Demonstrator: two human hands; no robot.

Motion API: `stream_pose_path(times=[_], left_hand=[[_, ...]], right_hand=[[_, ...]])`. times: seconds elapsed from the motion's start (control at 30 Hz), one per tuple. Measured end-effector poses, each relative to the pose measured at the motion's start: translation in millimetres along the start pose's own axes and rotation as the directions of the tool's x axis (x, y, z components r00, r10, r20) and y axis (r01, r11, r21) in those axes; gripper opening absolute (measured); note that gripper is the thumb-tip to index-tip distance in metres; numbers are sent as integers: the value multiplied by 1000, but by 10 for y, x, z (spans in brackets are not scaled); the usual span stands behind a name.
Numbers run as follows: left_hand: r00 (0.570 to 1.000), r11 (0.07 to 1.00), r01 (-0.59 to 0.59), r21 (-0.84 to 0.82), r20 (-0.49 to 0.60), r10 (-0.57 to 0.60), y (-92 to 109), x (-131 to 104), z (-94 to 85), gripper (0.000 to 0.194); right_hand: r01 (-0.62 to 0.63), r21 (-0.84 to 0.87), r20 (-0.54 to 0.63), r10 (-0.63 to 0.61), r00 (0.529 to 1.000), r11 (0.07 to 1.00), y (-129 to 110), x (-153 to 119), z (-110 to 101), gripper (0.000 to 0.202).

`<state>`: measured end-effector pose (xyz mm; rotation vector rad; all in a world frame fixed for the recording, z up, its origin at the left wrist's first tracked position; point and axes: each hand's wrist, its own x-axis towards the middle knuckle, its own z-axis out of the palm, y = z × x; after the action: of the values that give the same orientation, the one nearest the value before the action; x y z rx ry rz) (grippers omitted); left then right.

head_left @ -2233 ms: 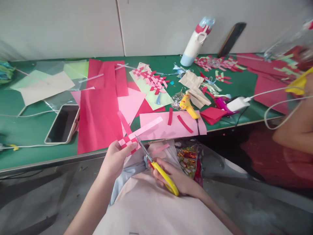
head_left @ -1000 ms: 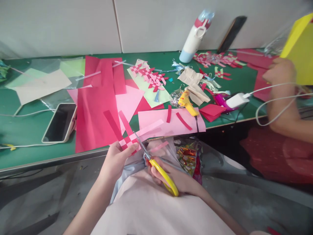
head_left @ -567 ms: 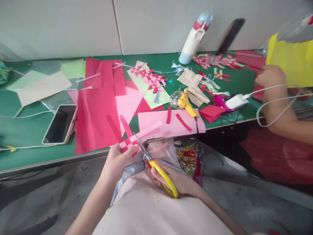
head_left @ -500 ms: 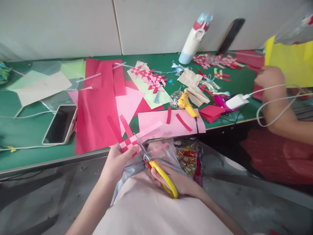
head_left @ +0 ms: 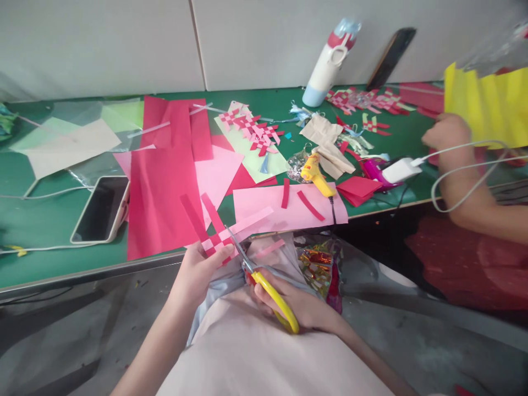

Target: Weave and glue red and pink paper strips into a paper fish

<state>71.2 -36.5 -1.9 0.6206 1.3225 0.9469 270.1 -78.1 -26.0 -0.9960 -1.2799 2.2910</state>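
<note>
My left hand pinches a woven piece of red and pink paper strips just off the table's front edge. Several long strip ends stick up and to the right from it. In my right hand are yellow-handled scissors, their blades lying across the right side of the woven piece at the pink strips. Beyond them, a pink sheet on the table carries two short red strips and a yellow glue gun. Large red sheets lie behind my left hand.
A phone lies at left on the green table. A bottle and another phone stand at the wall. Finished woven pieces lie mid-table. At right, another person's arm is near yellow paper and a white cable.
The other person's hand has moved slightly left, and the yellow paper beside it has changed shape, showing folds. My hands, the scissors and the woven piece have hardly moved.
</note>
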Motion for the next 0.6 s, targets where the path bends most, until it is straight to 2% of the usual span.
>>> stream_pose_path(times=[0.43, 0.6], left_hand=[[999, 1000, -21, 11, 50, 20, -27, 20, -16, 28], [999, 1000, 4, -5, 37, -4, -33, 7, -3, 29]], right_hand=[[-18, -91, -13, 17, 1000, 996, 4, -1, -16, 32], [-32, -61, 10, 33, 999, 998, -32, 8, -21, 30]])
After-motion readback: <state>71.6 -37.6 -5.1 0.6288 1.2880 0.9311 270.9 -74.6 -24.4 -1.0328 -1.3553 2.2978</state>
